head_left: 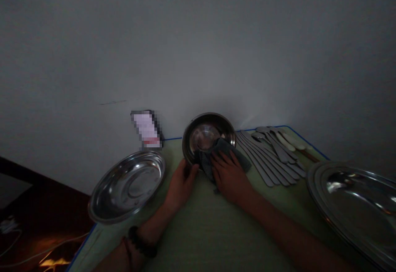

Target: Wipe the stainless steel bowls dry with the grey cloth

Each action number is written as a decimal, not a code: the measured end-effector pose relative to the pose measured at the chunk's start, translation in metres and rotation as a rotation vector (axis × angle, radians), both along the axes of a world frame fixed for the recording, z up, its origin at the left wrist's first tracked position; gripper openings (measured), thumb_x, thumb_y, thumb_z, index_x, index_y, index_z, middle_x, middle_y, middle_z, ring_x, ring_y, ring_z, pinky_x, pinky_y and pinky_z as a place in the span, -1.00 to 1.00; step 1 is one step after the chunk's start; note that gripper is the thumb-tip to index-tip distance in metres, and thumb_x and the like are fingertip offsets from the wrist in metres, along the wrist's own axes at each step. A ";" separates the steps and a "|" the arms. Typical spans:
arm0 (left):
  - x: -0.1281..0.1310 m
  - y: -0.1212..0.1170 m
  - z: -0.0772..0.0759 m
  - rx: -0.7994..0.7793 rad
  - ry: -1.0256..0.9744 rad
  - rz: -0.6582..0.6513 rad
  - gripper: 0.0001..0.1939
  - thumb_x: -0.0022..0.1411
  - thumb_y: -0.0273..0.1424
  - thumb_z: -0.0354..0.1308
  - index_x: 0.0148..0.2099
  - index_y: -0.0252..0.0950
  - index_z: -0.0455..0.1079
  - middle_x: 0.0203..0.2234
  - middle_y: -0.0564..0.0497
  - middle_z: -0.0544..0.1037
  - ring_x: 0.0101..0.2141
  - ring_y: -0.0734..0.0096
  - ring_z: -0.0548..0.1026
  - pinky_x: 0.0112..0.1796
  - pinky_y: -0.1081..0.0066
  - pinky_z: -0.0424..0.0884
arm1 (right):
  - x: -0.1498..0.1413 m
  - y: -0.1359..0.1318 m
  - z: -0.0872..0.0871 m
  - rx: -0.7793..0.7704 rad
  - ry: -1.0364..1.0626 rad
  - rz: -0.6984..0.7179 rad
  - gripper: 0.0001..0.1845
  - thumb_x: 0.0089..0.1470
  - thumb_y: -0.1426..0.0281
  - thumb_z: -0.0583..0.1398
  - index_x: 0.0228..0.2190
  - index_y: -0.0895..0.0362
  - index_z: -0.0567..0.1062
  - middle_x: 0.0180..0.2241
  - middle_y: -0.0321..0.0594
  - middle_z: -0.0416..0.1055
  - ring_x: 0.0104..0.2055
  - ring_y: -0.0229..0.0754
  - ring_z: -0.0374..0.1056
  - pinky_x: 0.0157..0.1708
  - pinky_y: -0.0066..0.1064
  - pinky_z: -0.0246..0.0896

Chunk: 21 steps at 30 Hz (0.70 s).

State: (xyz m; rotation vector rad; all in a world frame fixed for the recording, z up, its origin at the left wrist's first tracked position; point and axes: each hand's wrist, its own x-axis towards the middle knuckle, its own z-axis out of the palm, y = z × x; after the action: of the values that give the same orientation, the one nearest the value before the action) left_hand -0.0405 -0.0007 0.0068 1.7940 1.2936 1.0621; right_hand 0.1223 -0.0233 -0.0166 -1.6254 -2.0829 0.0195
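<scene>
A round stainless steel bowl is tilted up near the wall, its inside facing me. At its lower left rim, my left hand grips the edge between thumb and fingers; some fingertips are hidden behind it. My right hand presses a dark grey cloth against the bowl's lower right side, fingers spread over the fabric. Part of the cloth hangs below the rim. Just right of the cloth lies a fan of flat metal cutlery handles.
On the left stands a shiny metal basin; larger metal dishes are at the right edge. A phone leans on the wall. Spoons with pale handles lie at the back right of the green table.
</scene>
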 end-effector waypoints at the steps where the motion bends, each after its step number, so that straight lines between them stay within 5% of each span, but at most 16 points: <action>1: 0.001 -0.001 0.000 -0.001 -0.002 -0.024 -0.78 0.21 -0.27 0.04 -0.13 -0.26 0.32 -0.24 -0.03 0.52 -0.19 0.27 0.46 -0.12 0.29 0.34 | 0.000 0.000 0.000 -0.002 0.004 0.006 -0.52 0.26 0.36 -0.11 0.11 0.22 0.34 0.17 -0.17 0.26 0.26 -0.03 0.07 0.29 -0.03 -0.30; 8: 0.001 -0.002 0.005 0.008 -0.044 0.209 -0.76 0.25 -0.18 -0.04 -0.28 -0.24 0.26 -0.48 0.08 0.39 -0.42 0.37 0.39 -0.34 0.36 0.37 | 0.000 0.000 -0.001 0.010 0.003 0.004 -0.53 0.25 0.35 -0.08 0.10 0.19 0.35 0.16 -0.20 0.28 0.25 -0.04 0.08 0.29 -0.05 -0.29; 16: 0.001 0.002 0.002 0.003 -0.005 -0.041 -0.75 0.14 -0.26 0.09 -0.15 -0.26 0.37 -0.25 -0.05 0.56 -0.20 0.22 0.49 -0.13 0.24 0.38 | 0.001 0.000 -0.001 0.014 -0.008 -0.017 -0.53 0.25 0.35 -0.09 0.11 0.20 0.35 0.17 -0.17 0.27 0.26 -0.04 0.07 0.30 -0.05 -0.31; 21: 0.002 0.000 0.000 -0.021 -0.027 0.046 -0.78 0.21 -0.21 0.01 -0.23 -0.26 0.30 -0.41 0.02 0.49 -0.35 0.33 0.45 -0.28 0.34 0.39 | 0.000 0.000 -0.001 -0.015 -0.009 -0.016 -0.52 0.26 0.34 -0.11 0.12 0.18 0.33 0.18 -0.19 0.25 0.26 -0.05 0.06 0.29 -0.05 -0.32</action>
State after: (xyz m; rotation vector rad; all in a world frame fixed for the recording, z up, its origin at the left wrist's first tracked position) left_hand -0.0382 -0.0005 0.0068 1.7356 1.3312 1.0902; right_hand 0.1228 -0.0230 -0.0174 -1.6539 -2.0812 0.0224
